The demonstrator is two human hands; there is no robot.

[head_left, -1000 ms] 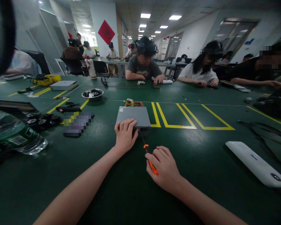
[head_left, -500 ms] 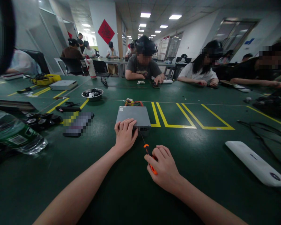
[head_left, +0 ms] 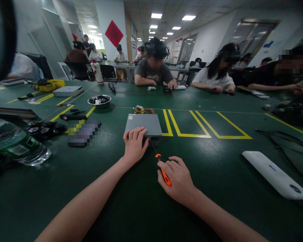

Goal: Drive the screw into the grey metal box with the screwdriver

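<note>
A grey metal computer power supply (head_left: 147,122) lies on the green table, with a bundle of coloured wires (head_left: 142,110) at its far side. My left hand (head_left: 135,143) grips its near left edge, fingers over the top and thumb at the front face. An orange and black screwdriver (head_left: 166,176) is in my right hand (head_left: 178,176), fingers closed around the handle. Its thin shaft points up to the front face of the power supply, near the socket and my left thumb. The tip's exact contact is too small to make out.
Left of my hands are a phone (head_left: 84,133), a water bottle (head_left: 17,144) and a metal bowl (head_left: 99,101) of small parts. A long white device (head_left: 275,173) and black cables (head_left: 285,144) lie to the right. Several people sit beyond.
My right fingers have shifted on the screwdriver handle, which has turned so more orange shows. My left hand and the power supply stay in place.
</note>
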